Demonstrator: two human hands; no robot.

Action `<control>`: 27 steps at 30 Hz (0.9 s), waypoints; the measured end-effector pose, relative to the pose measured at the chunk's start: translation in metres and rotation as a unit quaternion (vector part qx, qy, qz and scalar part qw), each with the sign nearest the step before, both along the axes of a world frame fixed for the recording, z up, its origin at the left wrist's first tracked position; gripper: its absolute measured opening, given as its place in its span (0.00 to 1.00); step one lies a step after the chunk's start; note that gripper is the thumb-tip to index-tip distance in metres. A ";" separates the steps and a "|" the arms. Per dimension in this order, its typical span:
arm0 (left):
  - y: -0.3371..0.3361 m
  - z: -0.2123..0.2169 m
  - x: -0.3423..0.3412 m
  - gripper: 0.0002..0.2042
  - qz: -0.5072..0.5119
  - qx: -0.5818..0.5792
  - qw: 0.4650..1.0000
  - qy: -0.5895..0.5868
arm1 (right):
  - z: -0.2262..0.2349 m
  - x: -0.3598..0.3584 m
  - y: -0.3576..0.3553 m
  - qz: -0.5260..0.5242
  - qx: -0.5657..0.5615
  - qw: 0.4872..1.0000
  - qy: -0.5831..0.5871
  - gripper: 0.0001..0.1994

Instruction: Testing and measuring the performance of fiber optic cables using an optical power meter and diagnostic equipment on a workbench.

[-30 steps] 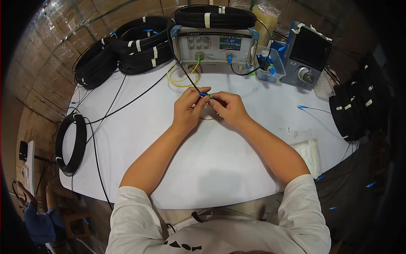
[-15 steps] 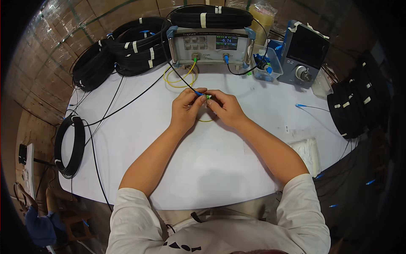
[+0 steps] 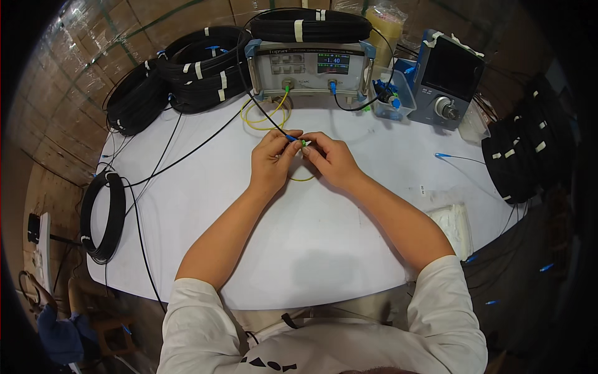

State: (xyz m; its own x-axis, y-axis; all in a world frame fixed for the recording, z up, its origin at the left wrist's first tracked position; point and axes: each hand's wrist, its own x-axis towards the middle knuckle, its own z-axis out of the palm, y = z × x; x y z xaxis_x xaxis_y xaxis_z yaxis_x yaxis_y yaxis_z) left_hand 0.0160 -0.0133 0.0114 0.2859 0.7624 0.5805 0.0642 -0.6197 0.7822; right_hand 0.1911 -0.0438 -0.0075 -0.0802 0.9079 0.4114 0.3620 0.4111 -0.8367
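Two hands meet over your white table [image 3: 311, 249], a broad pale top that fills the middle of the view, with wrapped brown cartons walling the room from 9 to 12 o'clock and a dark floor at 3 to 5 o'clock. Your left hand [image 3: 271, 161] is pinched shut on a blue connector [image 3: 291, 138] at the end of a thin black cable [image 3: 187, 153], which runs off toward 9 o'clock. Your right hand [image 3: 332, 159] is closed narrow on a small green connector [image 3: 304, 144], tip to tip with the blue one just above the table's centre; whether they touch, you cannot tell. A yellow fibre loop [image 3: 265, 115] lies at 12 o'clock of your hands and rises to the grey test instrument [image 3: 309, 68], whose lit display faces you. A black cable coil [image 3: 309, 25] sits on top of it, and more black coils [image 3: 187, 71] are stacked at 10 o'clock. Another black coil [image 3: 103, 215] hangs off the table edge at 9 o'clock. At 1 o'clock stands a blue-grey handheld tester [image 3: 450, 78] beside a small clear bin [image 3: 392, 96]. Further black coils [image 3: 523, 153] crowd 3 o'clock, with a clear plastic bag [image 3: 450, 224] at 4 o'clock. Nothing lies between your hands and the instrument except the yellow loop.
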 end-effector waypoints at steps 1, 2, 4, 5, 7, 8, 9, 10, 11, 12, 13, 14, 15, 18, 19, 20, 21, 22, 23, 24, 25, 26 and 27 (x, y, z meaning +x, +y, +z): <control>0.000 -0.001 0.000 0.06 -0.001 -0.002 1.000 -0.001 | 0.000 -0.001 0.000 0.000 0.001 1.000 0.001 0.13; 0.000 -0.001 -0.002 0.06 -0.004 -0.012 1.000 0.004 | 0.001 0.000 -0.001 0.000 -0.003 1.000 -0.003 0.13; 0.001 -0.001 -0.002 0.06 -0.005 -0.013 1.000 -0.002 | 0.001 -0.001 0.000 0.000 -0.001 1.000 -0.004 0.13; 0.001 -0.001 -0.001 0.06 -0.006 -0.014 1.000 -0.008 | 0.000 -0.001 0.000 -0.001 0.002 1.000 -0.004 0.13; 0.001 -0.002 0.000 0.07 0.001 -0.004 1.000 0.000 | 0.000 0.000 0.000 -0.002 0.007 1.000 -0.001 0.12; 0.002 -0.002 0.000 0.07 0.001 -0.008 1.000 0.000 | 0.000 0.000 0.000 -0.001 0.005 1.000 0.000 0.13; 0.002 -0.003 0.000 0.08 0.001 -0.012 1.000 0.001 | 0.000 0.000 -0.001 -0.001 0.002 1.000 0.001 0.13; 0.004 -0.005 -0.002 0.08 -0.003 -0.012 1.000 0.004 | 0.001 -0.001 -0.001 0.000 0.002 1.000 0.002 0.13; 0.005 -0.008 -0.003 0.08 -0.002 -0.012 1.000 0.005 | 0.002 -0.002 -0.002 -0.002 -0.001 1.000 -0.001 0.12; 0.007 -0.010 -0.004 0.09 -0.006 -0.042 0.999 -0.003 | 0.004 -0.003 -0.002 -0.004 -0.004 1.000 -0.005 0.12; 0.008 -0.010 -0.004 0.10 -0.011 -0.071 0.997 -0.011 | 0.004 -0.002 -0.002 -0.008 -0.007 1.000 -0.008 0.12; 0.009 -0.010 -0.005 0.10 -0.011 -0.071 0.997 -0.011 | 0.005 -0.002 -0.002 -0.008 -0.007 1.000 -0.008 0.12; 0.010 -0.010 -0.006 0.11 -0.035 -0.155 0.987 -0.037 | 0.005 -0.001 -0.002 0.001 -0.032 1.000 -0.001 0.11; 0.011 -0.006 -0.005 0.13 -0.068 -0.289 0.949 -0.106 | 0.004 0.002 -0.002 0.024 -0.071 0.997 0.035 0.11; 0.013 -0.006 -0.008 0.13 -0.068 -0.298 0.946 -0.109 | 0.004 0.001 -0.001 0.030 -0.071 0.996 0.038 0.11; 0.015 -0.008 -0.010 0.13 -0.067 -0.299 0.946 -0.109 | 0.005 0.001 -0.002 0.030 -0.071 0.996 0.039 0.11; 0.017 -0.011 -0.011 0.12 -0.079 -0.297 0.945 -0.110 | 0.006 0.001 -0.002 0.037 -0.078 0.996 0.038 0.11; 0.018 -0.011 -0.011 0.12 -0.091 -0.295 0.945 -0.111 | 0.007 0.001 -0.003 0.044 -0.085 0.995 0.037 0.11; 0.018 -0.011 -0.011 0.12 -0.091 -0.296 0.945 -0.111 | 0.008 0.000 -0.003 0.045 -0.086 0.995 0.038 0.11; 0.019 -0.011 -0.011 0.12 -0.095 -0.292 0.945 -0.116 | 0.009 -0.001 -0.004 0.046 -0.074 0.996 0.033 0.11; 0.019 -0.011 -0.010 0.12 -0.099 -0.289 0.944 -0.122 | 0.009 -0.001 -0.004 0.047 -0.062 0.997 0.027 0.11; 0.019 -0.011 -0.009 0.12 -0.092 -0.298 0.943 -0.120 | 0.008 0.000 -0.003 0.052 -0.075 0.995 0.028 0.11; 0.019 -0.011 -0.009 0.12 -0.092 -0.298 0.942 -0.120 | 0.008 0.001 -0.003 0.052 -0.075 0.995 0.028 0.11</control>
State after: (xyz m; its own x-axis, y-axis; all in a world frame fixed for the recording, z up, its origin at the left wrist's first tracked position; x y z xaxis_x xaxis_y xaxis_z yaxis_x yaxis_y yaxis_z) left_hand 0.0072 0.0058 0.0003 0.3596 0.9241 0.1294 -0.2251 -0.0487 0.9731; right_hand 0.1920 -0.0472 0.0002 -0.1574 0.9477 0.2777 0.2743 0.3121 -0.9096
